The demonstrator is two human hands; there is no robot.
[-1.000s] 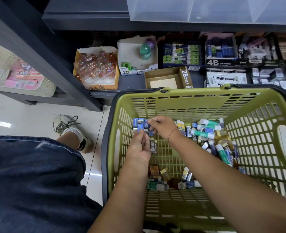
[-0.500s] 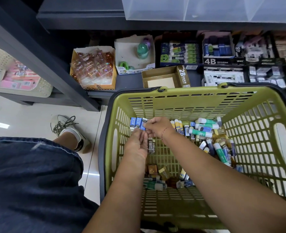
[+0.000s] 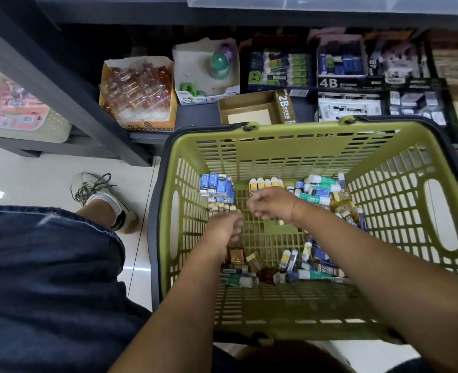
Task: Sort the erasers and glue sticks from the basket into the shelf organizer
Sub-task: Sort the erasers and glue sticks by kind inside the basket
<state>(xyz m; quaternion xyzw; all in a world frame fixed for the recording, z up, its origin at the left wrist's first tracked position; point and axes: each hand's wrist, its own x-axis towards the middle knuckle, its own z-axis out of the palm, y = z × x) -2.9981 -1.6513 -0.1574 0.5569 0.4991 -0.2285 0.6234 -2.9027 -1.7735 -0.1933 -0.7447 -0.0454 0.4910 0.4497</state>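
A green plastic basket stands on the floor below the shelf. My left hand grips a bundle of erasers: blue-sleeved ones at the far end and beige-tipped ones nearer my fingers, close to the basket's back left corner. Just to the right of it hovers my right hand, fingers curled and blurred, and what it holds is hidden. Green and white glue sticks lie at the back right of the basket. More erasers and glue sticks are scattered near its front.
On the shelf behind the basket are an empty brown 2B box, a 4B eraser box, a box of green-labelled sticks and a white box. My shoe rests on the floor to the left.
My right hand has let go of the eraser bundle and drawn away to the right. The left hand still holds the bundle, slightly lower in the basket.
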